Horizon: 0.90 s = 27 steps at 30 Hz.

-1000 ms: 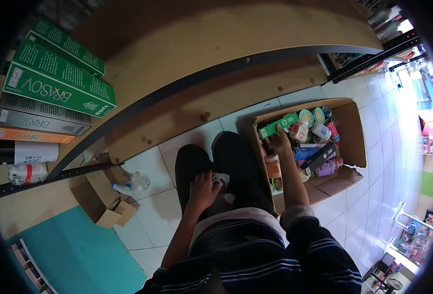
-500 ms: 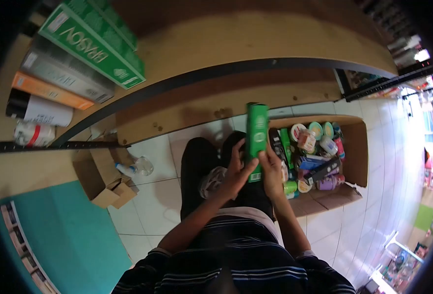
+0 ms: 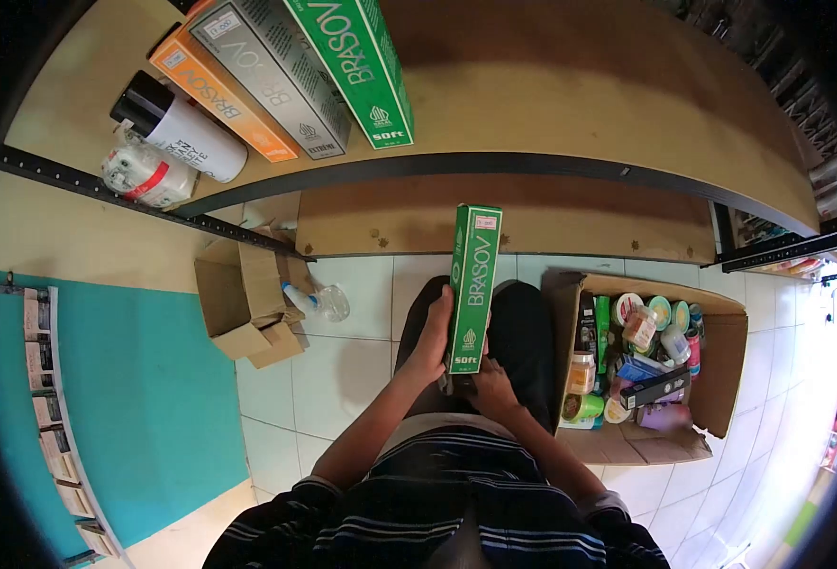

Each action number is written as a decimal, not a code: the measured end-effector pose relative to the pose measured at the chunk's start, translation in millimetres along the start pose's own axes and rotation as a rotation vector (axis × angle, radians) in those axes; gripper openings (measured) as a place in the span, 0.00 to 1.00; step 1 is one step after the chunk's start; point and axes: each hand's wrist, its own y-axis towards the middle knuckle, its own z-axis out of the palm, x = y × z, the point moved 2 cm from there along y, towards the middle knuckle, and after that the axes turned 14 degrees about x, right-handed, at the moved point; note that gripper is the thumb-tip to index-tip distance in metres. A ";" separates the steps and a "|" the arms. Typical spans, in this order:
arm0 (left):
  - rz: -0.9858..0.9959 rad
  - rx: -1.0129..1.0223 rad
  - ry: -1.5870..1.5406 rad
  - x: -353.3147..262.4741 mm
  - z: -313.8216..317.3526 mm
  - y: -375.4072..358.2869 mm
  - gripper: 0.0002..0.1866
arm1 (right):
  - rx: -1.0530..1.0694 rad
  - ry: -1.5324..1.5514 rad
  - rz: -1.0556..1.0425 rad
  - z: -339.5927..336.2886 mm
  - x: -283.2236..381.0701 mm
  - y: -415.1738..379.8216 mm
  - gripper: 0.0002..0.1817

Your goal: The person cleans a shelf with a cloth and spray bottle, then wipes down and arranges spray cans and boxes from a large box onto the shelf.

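Note:
My left hand (image 3: 433, 337) is closed around the left edge of a tall green box (image 3: 475, 284) lettered "BRASOV" and "soft", with a price sticker near its top. The box stands nearly upright in view above my lap, its lettered face toward me. Just below its lower end, my right hand (image 3: 496, 391) is bent inward with fingers curled. A small dark bit shows under the box by those fingertips; what the right hand grips there I cannot tell.
An open carton (image 3: 722, 379) of jars, tubes and small boxes sits on the tiles at right. On the shelf (image 3: 551, 95) stand a matching green box (image 3: 357, 66), a grey box (image 3: 272, 81), an orange box (image 3: 229, 104) and a black-capped can (image 3: 186, 133). A smaller carton (image 3: 224, 299) and plastic bottle (image 3: 328, 303) lie left.
The green box has turned to show its lettered front and come slightly toward the left. My right hand has slid from its side to below its lower end. The view has shifted.

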 end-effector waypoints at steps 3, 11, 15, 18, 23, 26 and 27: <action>0.054 -0.009 0.089 0.5 4.2 -2.4 0.35 | 0.070 0.604 0.087 -10.8 -15.6 -1.0 0.18; 0.234 -0.234 0.428 9.8 7.7 -6.0 0.20 | -0.845 0.692 0.022 -129.9 79.6 -23.8 0.18; 0.262 -0.144 0.629 4.2 14.7 -10.6 0.21 | -0.806 0.197 -0.105 -131.1 88.4 -19.5 0.30; 0.286 -0.063 0.683 -2.6 29.8 -13.0 0.26 | -0.903 0.134 -0.108 -164.2 85.4 -4.8 0.30; 0.382 -0.018 0.567 -12.8 57.5 -8.0 0.34 | -0.943 0.159 -0.144 -199.2 91.7 4.0 0.24; 0.315 -0.090 0.412 -7.1 42.9 -9.0 0.34 | -0.858 0.305 -0.276 -179.3 95.1 -7.8 0.20; 0.227 -0.163 0.354 -2.0 35.0 -10.5 0.34 | -0.810 0.346 -0.292 -173.9 99.1 -11.9 0.17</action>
